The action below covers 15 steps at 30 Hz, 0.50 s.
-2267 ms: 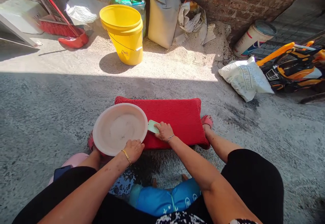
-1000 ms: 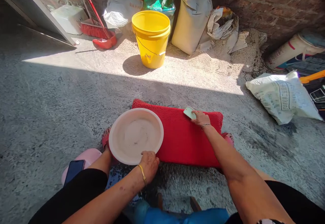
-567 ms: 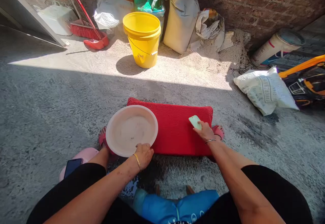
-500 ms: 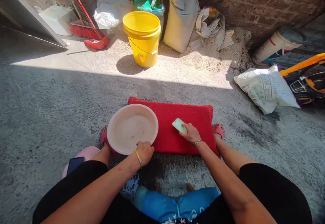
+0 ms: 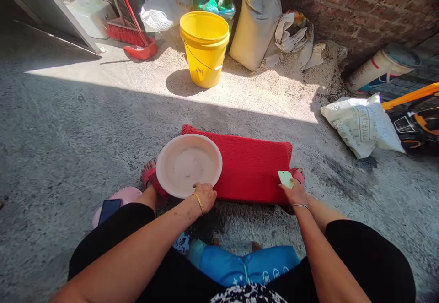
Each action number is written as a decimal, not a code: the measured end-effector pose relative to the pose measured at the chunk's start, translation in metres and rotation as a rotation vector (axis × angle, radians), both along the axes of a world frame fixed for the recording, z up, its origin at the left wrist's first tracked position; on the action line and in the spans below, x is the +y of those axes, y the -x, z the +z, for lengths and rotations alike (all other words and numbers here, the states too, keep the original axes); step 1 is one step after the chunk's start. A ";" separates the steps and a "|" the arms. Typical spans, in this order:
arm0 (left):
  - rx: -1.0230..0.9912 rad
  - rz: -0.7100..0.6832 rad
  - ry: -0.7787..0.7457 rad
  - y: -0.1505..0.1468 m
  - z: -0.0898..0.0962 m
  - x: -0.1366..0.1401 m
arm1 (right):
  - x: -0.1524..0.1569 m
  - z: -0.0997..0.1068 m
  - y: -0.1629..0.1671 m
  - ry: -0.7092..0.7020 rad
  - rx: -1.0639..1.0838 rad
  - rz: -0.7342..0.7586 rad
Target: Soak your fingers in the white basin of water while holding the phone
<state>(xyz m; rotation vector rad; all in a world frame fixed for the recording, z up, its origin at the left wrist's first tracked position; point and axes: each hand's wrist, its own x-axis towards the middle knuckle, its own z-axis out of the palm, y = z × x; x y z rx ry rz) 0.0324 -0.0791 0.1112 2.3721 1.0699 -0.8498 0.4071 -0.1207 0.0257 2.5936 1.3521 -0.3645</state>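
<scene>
A pale pinkish basin [image 5: 188, 145] rests on the left part of a red cloth-covered block [image 5: 247, 165], its left side overhanging. My left hand [image 5: 205, 196] is closed on the basin's near right rim, thumb at the inner side. Inside the basin there are a few small dark specks. My right hand [image 5: 295, 194] grips a flat pale green phone [image 5: 285, 179], or something of that shape, between thumb and fingers. It is at the right end of the red block, in front of my right foot. Its underside is hidden.
Beyond the block stands a yellow bucket [image 5: 205, 46]. Sacks [image 5: 255, 24], a red broom [image 5: 123, 33] and a dustpan [image 5: 141, 51] line the brick wall. A white bag [image 5: 361, 124] lies at right. A dark phone [image 5: 109, 210] rests on a pink seat [image 5: 128, 195] by my left leg.
My right hand has moved right with the pale green phone, from above the block's middle to its right end. My left hand stays on the basin rim. The view has shifted slightly.
</scene>
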 end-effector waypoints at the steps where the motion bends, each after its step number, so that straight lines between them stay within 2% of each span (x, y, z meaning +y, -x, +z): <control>1: 0.001 0.003 0.000 0.000 0.000 0.000 | 0.003 0.001 0.011 -0.045 0.027 -0.009; 3: 0.004 0.006 0.005 0.000 0.000 0.000 | 0.015 0.000 0.054 -0.090 0.096 0.039; 7: 0.012 0.008 0.000 -0.002 0.002 0.002 | 0.050 -0.013 0.163 -0.067 0.140 0.304; 9: 0.021 0.009 -0.004 -0.003 0.004 0.004 | 0.060 -0.021 0.191 -0.052 0.108 0.419; 10: 0.024 0.008 -0.006 -0.005 0.005 0.004 | 0.062 -0.025 0.192 -0.049 0.091 0.467; 12: 0.034 0.004 -0.003 -0.007 0.005 0.005 | 0.059 -0.030 0.171 -0.028 0.053 0.502; 13: 0.038 0.002 -0.001 -0.008 0.005 0.005 | 0.054 -0.031 0.150 -0.009 0.027 0.467; 15: 0.040 0.000 -0.005 -0.010 0.004 0.004 | 0.040 -0.028 0.096 0.041 -0.040 0.272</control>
